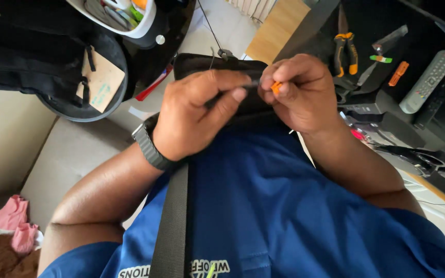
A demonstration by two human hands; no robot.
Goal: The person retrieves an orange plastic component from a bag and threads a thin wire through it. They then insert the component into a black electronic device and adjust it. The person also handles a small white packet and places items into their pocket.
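We pinch a thin dark tool (222,95) in our left hand (197,116) — our right hand (302,92) pinches a small orange piece (276,87) — above a black pouch (217,66).

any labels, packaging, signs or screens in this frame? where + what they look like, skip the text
Cardboard tag: upper left, on the black bag; tan, squarish, with faint green marks.
Shirt print: bottom edge, on the blue shirt; white lettering, partly crossed by the black strap.
Remote control: upper right on the dark desk; long, grey, rows of small buttons.
No lit screens or signs visible.
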